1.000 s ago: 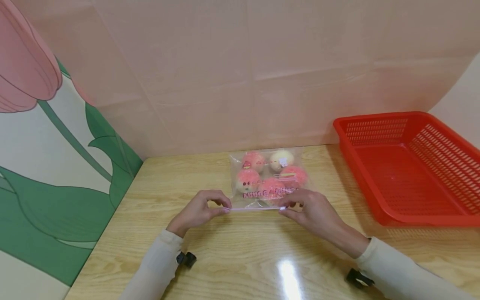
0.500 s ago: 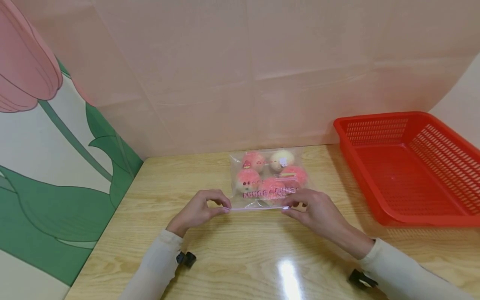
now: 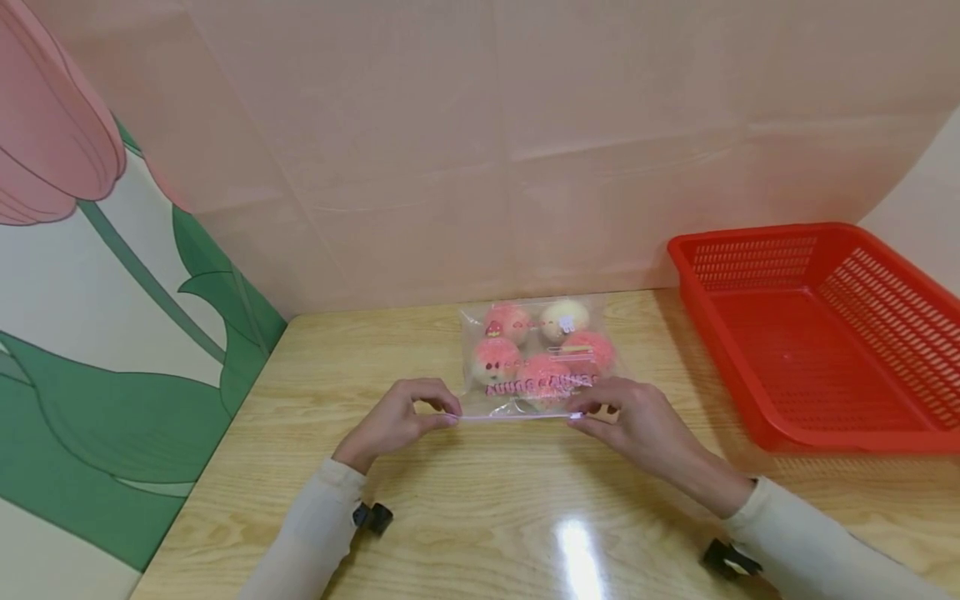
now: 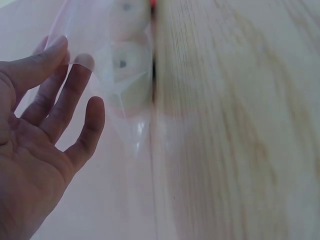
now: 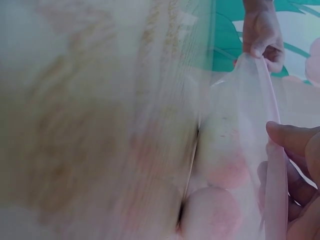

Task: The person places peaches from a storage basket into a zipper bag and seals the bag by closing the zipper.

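Note:
A clear zip bag (image 3: 482, 403) printed with pink lettering lies flat on the table, its zip strip (image 3: 517, 417) facing me. Inside sit several round pink-and-cream things (image 3: 495, 360) that look like peaches. My left hand (image 3: 397, 418) pinches the left end of the strip between thumb and fingertips; in the left wrist view its other fingers (image 4: 95, 120) spread away from the film. Toward the strip's right end, my right hand (image 3: 641, 423) pinches the small white slider (image 3: 576, 415). In the right wrist view the thumb and fingers straddle the pale pink strip (image 5: 276, 185).
A red plastic basket (image 3: 787, 358) with slotted walls stands on the right side of the wooden table (image 3: 360, 358). Behind the table hangs a pinkish sheet (image 3: 420, 167). A panel painted with a tulip (image 3: 112, 417) borders the left.
My right hand has slid a short way to the right along the strip, the slider moving with it. My left hand and the bag have stayed almost still.

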`<state>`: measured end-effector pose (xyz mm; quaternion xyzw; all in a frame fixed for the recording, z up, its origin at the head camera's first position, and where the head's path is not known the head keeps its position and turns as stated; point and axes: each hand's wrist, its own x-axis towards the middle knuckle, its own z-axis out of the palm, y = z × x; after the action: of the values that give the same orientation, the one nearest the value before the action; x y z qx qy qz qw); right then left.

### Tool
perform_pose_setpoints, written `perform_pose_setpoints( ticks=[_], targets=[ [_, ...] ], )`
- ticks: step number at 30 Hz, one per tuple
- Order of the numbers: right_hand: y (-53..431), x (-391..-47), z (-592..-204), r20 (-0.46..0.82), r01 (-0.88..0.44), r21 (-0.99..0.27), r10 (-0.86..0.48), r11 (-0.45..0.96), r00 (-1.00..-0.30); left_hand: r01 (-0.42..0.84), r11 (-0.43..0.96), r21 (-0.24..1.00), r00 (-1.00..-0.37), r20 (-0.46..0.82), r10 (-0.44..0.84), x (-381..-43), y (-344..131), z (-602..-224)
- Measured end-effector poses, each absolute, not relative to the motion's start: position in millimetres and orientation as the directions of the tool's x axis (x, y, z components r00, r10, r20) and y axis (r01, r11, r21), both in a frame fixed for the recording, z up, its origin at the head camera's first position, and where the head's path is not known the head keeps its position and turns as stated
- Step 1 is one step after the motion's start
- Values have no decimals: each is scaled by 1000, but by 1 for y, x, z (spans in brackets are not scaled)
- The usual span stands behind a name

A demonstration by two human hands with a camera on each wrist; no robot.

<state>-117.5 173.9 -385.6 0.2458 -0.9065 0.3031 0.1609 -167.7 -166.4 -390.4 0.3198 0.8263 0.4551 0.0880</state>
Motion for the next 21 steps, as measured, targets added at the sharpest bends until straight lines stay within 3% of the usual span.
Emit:
perform_pose_setpoints(
  ticks=[21],
  targets=[
    [179,-115,-381,402,-497,-457,-327,738,-855,425,400,812,-803,134,581,-169,-171,-390]
  ],
)
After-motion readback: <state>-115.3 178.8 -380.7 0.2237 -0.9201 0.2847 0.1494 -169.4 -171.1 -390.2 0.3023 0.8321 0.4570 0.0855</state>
